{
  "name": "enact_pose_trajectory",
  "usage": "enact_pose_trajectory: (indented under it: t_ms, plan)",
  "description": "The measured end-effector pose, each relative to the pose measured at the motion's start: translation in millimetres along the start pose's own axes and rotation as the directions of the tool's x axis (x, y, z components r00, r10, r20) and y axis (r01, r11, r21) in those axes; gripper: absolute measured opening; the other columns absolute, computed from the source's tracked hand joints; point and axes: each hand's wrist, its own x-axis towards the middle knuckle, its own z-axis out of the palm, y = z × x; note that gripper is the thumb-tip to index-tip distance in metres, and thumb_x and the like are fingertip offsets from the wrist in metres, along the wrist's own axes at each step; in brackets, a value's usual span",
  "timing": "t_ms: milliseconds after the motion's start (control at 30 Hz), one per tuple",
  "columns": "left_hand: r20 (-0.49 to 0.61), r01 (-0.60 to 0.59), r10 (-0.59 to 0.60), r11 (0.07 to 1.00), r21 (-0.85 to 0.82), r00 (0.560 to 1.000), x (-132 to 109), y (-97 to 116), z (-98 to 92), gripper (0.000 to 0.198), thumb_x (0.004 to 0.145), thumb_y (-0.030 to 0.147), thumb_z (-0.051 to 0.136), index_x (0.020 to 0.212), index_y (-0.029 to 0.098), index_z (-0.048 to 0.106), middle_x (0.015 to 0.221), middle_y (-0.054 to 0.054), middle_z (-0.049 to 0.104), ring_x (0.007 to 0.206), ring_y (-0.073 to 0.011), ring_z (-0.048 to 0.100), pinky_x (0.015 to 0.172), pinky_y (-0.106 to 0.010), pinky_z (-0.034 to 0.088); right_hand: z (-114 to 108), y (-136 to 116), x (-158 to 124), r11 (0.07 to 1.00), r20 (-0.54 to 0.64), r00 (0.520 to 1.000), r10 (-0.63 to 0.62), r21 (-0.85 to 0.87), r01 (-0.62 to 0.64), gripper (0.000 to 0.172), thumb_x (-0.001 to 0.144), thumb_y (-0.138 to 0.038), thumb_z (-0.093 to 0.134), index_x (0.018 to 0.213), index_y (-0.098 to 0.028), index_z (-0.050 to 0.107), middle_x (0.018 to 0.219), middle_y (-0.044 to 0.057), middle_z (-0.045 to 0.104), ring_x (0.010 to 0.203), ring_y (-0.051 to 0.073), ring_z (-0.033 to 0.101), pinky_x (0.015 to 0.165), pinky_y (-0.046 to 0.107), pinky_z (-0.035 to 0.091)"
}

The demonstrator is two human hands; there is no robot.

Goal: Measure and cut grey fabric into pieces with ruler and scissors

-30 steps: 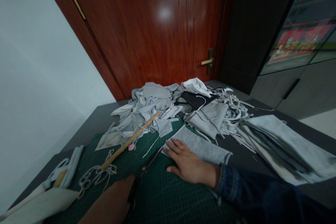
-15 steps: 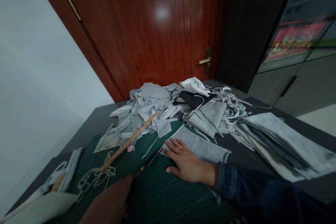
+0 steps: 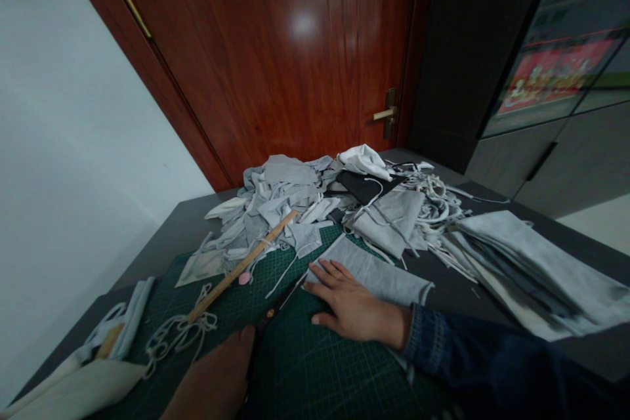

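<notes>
My left hand (image 3: 216, 371) is closed round the dark handles of a pair of scissors (image 3: 270, 313). Their blades point up and right, and the tips reach the left edge of a grey piece of fabric (image 3: 381, 272). On that fabric my right hand (image 3: 347, 302) lies flat with its fingers spread, pressing its near left corner. A green cutting mat (image 3: 315, 371) lies beneath both the hands and the fabric. The handle end of the scissors is mostly hidden by my left hand.
Behind is a heap of grey fabric scraps (image 3: 285, 193). A wooden ruler (image 3: 241, 267) slants across the mat, by a tangle of cord (image 3: 180, 335). Folded cloth (image 3: 541, 275) lies on the right. A brown door (image 3: 275, 59) stands behind the table.
My left hand and the scissors have shifted slightly right, and the two blades look a little further apart. My right hand and the fabric have barely moved.
</notes>
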Motion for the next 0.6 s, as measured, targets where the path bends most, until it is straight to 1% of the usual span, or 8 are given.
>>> enact_pose_trajectory:
  t_ms: [133,333,600]
  plan:
    - [0.022,-0.01,0.01,1.0,0.005,1.0,0.6,2.0,-0.3,0.037,0.098,0.039,0.065,0.13,0.019,0.062,0.132,-0.01,0.064,0.111,-0.0241,0.066,0.094,-0.046,0.059,-0.9,-0.3,0.0,1.0,0.003,1.0,0.003,0.008,-0.003,0.07,0.096,-0.052,0.066,0.156,-0.023,0.045,0.171,0.017,0.021,0.158,0.036,0.014,0.127,0.058,0.014]
    - [0.027,-0.009,0.009,1.0,0.016,1.0,-0.2,4.8,-1.0,0.038,0.098,0.039,0.065,0.13,0.019,0.062,0.132,-0.01,0.064,0.112,-0.0243,0.066,0.094,-0.046,0.059,-2.8,-0.1,0.3,1.0,0.018,1.0,0.007,0.02,-0.008,0.069,0.095,-0.053,0.067,0.155,-0.024,0.048,0.171,0.018,0.02,0.158,0.036,0.013,0.127,0.056,0.012]
    - [0.037,0.001,-0.002,1.0,0.026,0.999,-4.5,7.9,6.3,0.039,0.098,0.039,0.065,0.13,0.018,0.061,0.131,-0.01,0.064,0.111,-0.0245,0.066,0.093,-0.046,0.059,-4.5,-0.9,-0.7,0.999,0.016,1.0,0.008,0.033,-0.009,0.068,0.095,-0.051,0.068,0.154,-0.024,0.049,0.171,0.017,0.02,0.159,0.035,0.012,0.127,0.056,0.013]
